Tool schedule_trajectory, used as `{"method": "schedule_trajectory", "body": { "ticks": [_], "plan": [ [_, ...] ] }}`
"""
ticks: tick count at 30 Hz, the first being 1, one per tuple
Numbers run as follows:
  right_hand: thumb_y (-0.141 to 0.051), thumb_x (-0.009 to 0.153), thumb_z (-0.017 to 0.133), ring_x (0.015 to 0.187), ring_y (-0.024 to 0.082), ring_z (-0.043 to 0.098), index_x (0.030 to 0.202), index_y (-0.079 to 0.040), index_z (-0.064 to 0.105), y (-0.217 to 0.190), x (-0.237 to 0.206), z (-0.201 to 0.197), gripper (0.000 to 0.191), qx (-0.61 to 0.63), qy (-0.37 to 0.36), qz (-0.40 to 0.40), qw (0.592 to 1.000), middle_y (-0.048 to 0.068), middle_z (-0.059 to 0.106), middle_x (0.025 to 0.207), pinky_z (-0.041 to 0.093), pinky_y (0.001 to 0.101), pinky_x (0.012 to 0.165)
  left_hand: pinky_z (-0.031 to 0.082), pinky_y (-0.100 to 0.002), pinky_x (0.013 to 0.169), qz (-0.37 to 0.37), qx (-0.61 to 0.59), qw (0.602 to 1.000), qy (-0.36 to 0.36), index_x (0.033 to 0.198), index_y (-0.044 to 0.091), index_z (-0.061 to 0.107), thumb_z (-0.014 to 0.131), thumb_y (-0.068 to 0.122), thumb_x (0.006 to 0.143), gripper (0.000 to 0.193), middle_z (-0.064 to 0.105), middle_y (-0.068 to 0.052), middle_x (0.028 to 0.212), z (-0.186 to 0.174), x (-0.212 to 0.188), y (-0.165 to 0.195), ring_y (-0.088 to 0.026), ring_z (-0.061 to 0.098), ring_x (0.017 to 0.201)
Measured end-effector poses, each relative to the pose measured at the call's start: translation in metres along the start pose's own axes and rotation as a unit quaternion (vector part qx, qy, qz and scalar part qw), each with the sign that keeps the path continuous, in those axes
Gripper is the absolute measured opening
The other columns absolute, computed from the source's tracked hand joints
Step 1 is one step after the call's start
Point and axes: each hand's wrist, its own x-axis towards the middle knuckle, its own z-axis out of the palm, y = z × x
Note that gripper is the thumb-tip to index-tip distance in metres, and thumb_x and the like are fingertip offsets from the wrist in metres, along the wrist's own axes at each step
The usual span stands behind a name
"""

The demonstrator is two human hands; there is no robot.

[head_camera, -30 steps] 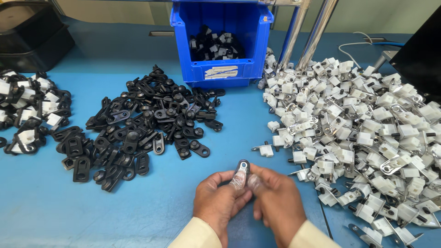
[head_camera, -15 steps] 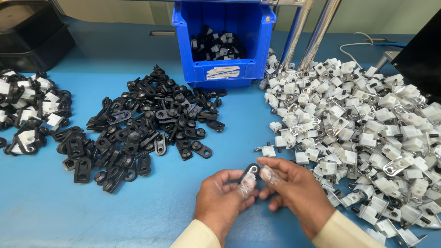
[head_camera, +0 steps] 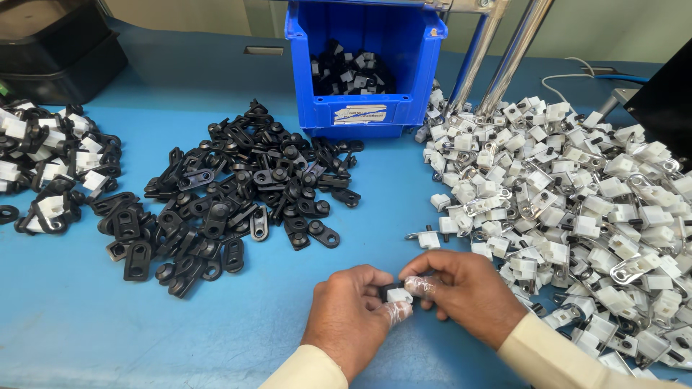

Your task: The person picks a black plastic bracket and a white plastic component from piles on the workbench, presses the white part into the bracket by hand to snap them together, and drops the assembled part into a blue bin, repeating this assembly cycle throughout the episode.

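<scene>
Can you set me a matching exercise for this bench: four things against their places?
Things:
1. blue bin
2. pile of black parts
3. pile of white parts
4. small white block

Places:
A. between the fingertips of both hands
B. spread over the table's right side
C. at the table's back, middle
D. left of centre on the table

Pairs: 1-C, 2-D, 3-B, 4-A
</scene>
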Motion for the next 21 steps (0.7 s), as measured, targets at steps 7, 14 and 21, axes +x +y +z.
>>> {"method": "schedule_trajectory", "body": {
  "ticks": [7, 14, 21],
  "plan": [
    [-0.014, 0.097, 0.063, 0.058, 0.009, 0.054, 0.095, -0.005, 0.075, -0.001, 0.003, 0.024, 0.015, -0.014, 0.093, -0.01, 0.996, 0.001, 0.062, 0.072, 0.047, 0.0258, 0.05, 0.063, -0.025, 0.071, -0.009, -0.036, 0.999, 0.028, 0.111, 0.006, 0.076, 0.085, 0.01, 0.076, 0.036, 0.079, -0.006, 0.086, 0.002, 0.004, 0.0, -0.01, 0.075, 0.074],
    [-0.018, 0.098, 0.06, 0.059, 0.012, 0.06, 0.111, -0.007, 0.076, 0.009, 0.004, 0.007, 0.024, 0.06, 0.022, 0.057, 0.996, 0.004, 0.065, 0.075, 0.053, 0.0262, 0.054, 0.062, -0.027, 0.07, -0.014, -0.022, 1.0, 0.013, 0.108, 0.007, 0.075, 0.086, 0.016, 0.079, 0.031, 0.079, -0.006, 0.085, -0.002, 0.008, 0.002, -0.011, 0.077, 0.074],
    [-0.003, 0.091, 0.064, 0.06, 0.013, 0.066, 0.11, 0.0, 0.076, 0.022, 0.008, 0.003, 0.023, 0.106, -0.021, 0.04, 0.993, 0.011, 0.074, 0.079, 0.055, 0.027, 0.055, 0.063, -0.027, 0.066, 0.002, -0.017, 1.0, -0.011, 0.11, 0.011, 0.074, 0.078, 0.017, 0.084, 0.027, 0.08, -0.009, 0.082, -0.009, 0.009, -0.004, -0.013, 0.078, 0.069]
  ]
}}
